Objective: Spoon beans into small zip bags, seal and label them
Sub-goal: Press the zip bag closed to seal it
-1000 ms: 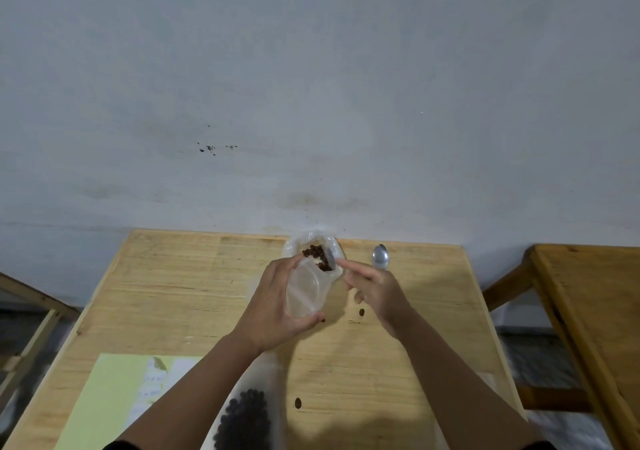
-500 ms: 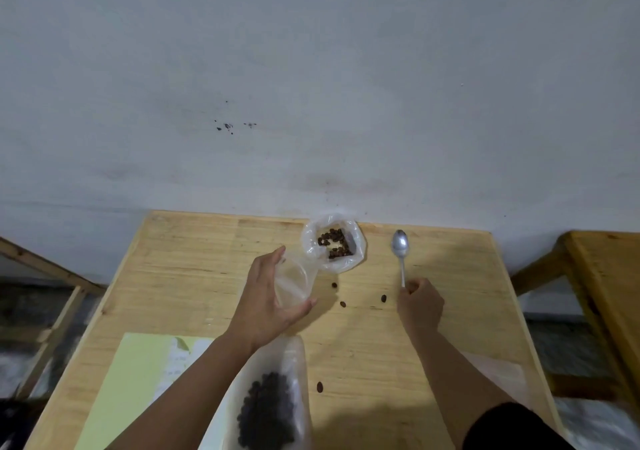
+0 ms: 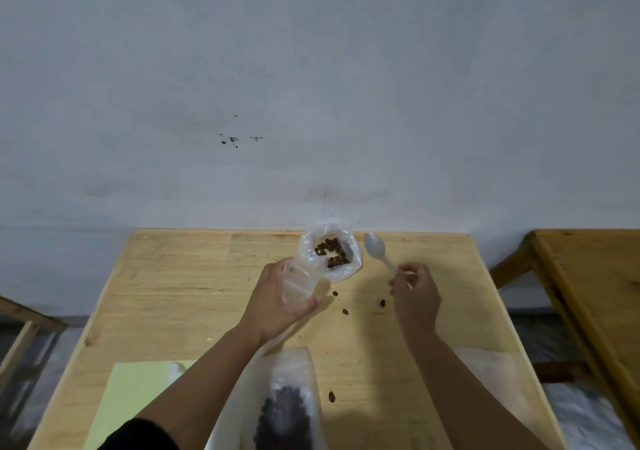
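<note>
Left hand (image 3: pixel 273 302) curled around small empty bag (image 3: pixel 297 281), near open bag of beans (image 3: pixel 330 252) on table (image 3: pixel 194 276). Right hand (image 3: pixel 414 293) pinching spoon (image 3: pixel 377 250) by handle, beside bean bag.

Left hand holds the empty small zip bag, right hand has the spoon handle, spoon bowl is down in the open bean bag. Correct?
Not quite. In the head view the spoon lies beside the open bean bag, not in it. The left hand holding the small zip bag and the right hand on the handle are right.
</note>
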A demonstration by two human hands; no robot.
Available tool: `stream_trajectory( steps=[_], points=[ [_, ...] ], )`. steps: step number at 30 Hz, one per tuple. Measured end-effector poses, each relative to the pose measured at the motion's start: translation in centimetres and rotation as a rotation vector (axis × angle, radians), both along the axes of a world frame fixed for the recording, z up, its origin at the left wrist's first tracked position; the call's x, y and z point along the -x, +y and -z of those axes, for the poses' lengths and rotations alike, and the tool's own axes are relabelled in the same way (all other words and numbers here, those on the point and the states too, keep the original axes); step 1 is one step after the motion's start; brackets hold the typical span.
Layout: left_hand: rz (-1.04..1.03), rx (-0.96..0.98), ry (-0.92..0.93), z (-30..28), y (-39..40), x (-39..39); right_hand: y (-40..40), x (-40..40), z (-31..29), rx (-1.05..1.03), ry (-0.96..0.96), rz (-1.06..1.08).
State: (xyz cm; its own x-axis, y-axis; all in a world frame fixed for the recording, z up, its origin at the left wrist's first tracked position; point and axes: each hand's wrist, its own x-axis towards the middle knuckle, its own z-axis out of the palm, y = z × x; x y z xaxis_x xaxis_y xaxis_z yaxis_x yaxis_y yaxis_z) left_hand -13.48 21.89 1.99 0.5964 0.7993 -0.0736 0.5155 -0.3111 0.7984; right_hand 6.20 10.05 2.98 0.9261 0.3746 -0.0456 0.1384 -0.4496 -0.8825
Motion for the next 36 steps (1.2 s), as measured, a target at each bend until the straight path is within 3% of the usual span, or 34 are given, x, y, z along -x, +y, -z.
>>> stream_trajectory(
  steps=[6,19,28,36],
  points=[
    [0.023,0.080,-0.013,0.6,0.8,-1.3,1.0,2.2,-0.5,-0.194,0.102,-0.163],
    [-0.002,0.146,-0.004,2.6,1.7,-3.8,4.0,2.0,3.6,-0.040,0.033,-0.079],
    [-0.040,0.184,-0.014,2.9,2.1,-4.8,6.2,0.3,4.8,-0.367,0.624,0.062],
    [-0.040,0.156,-0.006,3.1,2.0,-4.8,4.5,-0.8,3.5,-0.357,0.665,0.069]
  ],
)
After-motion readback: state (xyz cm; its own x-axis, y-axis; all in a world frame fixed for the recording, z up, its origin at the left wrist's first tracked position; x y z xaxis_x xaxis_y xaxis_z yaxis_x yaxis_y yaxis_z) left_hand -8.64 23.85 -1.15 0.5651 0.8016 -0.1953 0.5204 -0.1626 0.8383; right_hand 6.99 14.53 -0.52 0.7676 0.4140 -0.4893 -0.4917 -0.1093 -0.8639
